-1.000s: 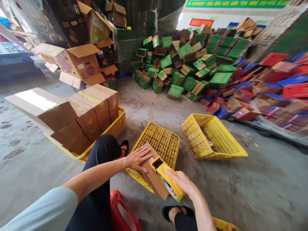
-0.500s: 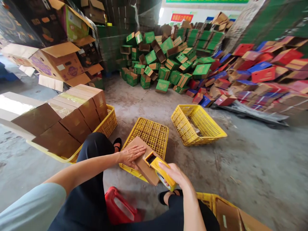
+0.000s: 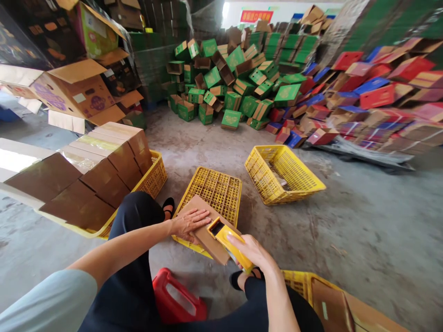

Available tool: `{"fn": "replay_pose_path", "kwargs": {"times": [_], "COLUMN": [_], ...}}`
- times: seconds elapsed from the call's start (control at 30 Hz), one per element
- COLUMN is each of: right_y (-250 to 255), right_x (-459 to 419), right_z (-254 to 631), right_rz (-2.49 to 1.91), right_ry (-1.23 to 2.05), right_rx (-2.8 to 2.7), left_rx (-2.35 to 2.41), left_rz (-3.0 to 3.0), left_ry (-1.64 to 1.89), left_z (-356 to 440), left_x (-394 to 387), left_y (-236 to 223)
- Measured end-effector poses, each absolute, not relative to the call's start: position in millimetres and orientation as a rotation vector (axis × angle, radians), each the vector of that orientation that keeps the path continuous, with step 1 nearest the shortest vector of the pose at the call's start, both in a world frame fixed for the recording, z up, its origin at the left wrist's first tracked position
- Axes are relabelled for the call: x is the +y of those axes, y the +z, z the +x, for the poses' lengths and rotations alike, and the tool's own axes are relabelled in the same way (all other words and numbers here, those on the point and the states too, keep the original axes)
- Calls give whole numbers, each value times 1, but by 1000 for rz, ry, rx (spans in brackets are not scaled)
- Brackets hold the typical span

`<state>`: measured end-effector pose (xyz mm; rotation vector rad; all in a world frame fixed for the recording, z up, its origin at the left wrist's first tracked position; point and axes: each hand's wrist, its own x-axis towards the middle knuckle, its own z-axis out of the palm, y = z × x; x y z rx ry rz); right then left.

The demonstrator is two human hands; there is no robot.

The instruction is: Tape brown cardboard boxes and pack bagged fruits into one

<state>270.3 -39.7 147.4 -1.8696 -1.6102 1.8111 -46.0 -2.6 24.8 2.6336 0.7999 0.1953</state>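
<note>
A brown cardboard box (image 3: pixel 212 245) lies tilted across the near part of an upturned yellow plastic crate (image 3: pixel 224 184) in front of me. My left hand (image 3: pixel 190 223) rests flat on top of the box, fingers stretched out. Wrapped round a yellow tape dispenser (image 3: pixel 228 240) is my right hand (image 3: pixel 249 251). The dispenser's front end touches or sits just above the box's top, close to my left fingertips. Whether tape is stuck down there is too small to tell.
Left, a yellow crate (image 3: pixel 159 173) holds several brown boxes (image 3: pixel 117 143). Another yellow crate (image 3: pixel 284 175) stands right of centre. A red plastic jug (image 3: pixel 176 295) lies between my feet. Brown cardboard (image 3: pixel 328 304) fills a crate at lower right. Green boxes (image 3: pixel 231 119) and red boxes (image 3: pixel 377 101) are heaped behind.
The dispenser and my right hand have tilted or shifted very slightly; the tape roll at its side shows less. My left hand stays on the box. The whole view has shifted a little.
</note>
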Motion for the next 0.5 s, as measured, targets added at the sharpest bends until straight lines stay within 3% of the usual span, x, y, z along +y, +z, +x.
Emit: {"fn": "replay_pose_path", "kwargs": {"times": [0.5], "right_y": [129], "right_x": [-61], "right_z": [308], "right_rz": [-1877], "right_ry": [1795], "right_rx": [-1572], "left_rx": [1049], "left_rz": [2659], "left_ry": [188], "left_z": [-17], "left_x": [-28], "left_y": [23]}}
